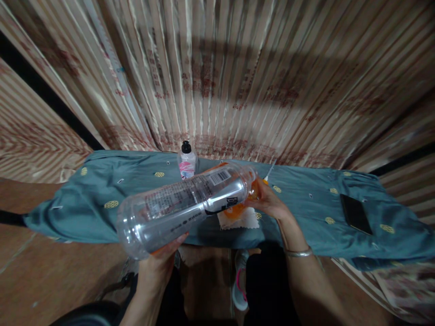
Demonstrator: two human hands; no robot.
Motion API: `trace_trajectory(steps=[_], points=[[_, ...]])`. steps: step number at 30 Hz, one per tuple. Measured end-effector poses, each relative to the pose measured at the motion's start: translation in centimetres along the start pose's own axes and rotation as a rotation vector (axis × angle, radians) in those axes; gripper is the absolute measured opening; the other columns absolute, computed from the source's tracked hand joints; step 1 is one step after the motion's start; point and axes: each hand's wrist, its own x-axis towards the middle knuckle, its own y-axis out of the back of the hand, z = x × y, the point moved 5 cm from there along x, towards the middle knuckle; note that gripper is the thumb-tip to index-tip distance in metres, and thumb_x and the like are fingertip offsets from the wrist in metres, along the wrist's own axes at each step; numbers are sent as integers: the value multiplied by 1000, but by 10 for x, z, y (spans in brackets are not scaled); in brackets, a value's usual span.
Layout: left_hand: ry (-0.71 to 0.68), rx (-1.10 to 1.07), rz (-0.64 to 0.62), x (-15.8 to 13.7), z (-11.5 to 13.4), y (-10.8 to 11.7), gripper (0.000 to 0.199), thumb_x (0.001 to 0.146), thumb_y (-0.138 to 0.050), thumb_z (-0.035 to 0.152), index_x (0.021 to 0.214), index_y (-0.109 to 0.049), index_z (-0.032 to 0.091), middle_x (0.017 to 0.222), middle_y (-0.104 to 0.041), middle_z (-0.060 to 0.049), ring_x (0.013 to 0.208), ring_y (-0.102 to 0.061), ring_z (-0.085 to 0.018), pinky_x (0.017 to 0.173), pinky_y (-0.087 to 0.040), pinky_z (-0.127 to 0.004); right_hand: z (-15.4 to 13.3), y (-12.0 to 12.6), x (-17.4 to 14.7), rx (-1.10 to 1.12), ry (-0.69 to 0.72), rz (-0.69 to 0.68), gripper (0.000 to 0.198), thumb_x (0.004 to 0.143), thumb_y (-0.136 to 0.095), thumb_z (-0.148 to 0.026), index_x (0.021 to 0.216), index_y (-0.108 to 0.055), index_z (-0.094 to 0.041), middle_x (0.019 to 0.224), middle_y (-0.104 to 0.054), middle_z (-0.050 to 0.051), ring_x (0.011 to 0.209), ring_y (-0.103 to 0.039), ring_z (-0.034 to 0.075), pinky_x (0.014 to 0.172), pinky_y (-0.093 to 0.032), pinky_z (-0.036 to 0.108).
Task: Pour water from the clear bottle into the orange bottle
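Observation:
A large clear plastic bottle (183, 199) with a printed label and barcode is tilted over the bench, its base at the left and its neck at the right. Under its base end, my left hand (163, 254) is closed round it, supporting it. At the bottle's neck, my right hand (270, 199) is closed on an orange see-through piece (253, 190); its exact kind is partly hidden by the fingers. Below the neck, a white cloth or paper (249, 219) lies on the bench, with something orange (234, 211) on it, partly covered by the bottle.
Behind the big bottle stands a small clear bottle (186, 163) with a black cap and pink label. A teal patterned cloth (306, 199) covers the bench. At the right lies a dark phone (355, 213). A thin pale stick (270, 169) shows beyond my right hand. A striped curtain (217, 81) hangs behind.

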Motion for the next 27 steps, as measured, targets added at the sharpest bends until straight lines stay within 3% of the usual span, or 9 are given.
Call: trace_trajectory(steps=[8,17,27], points=[[-4,9,-33,1,-3,3,36,52,-93,24,77,-68,20,66,-69,2,63,-63,-14,66,-56,-25,4,-1,0,35,-24,-12,87,66,-88,-33,143,-47,-32,144,-56,3,135,-49,28,119,-33,47],[-13,-6,16,-1,7,-7,45,45,-95,25,79,-67,22,63,-68,4,58,-62,-12,61,-55,-21,2,0,1,10,-14,11,84,64,-89,-33,139,-51,-34,141,-58,1,135,-50,28,119,-34,45],[-32,9,19,-1,6,-7,71,45,-95,28,109,-67,24,63,-64,6,56,-60,-14,60,-55,-25,3,0,1,9,-14,10,87,64,-88,-34,142,-48,-33,144,-56,1,137,-48,27,120,-32,43]])
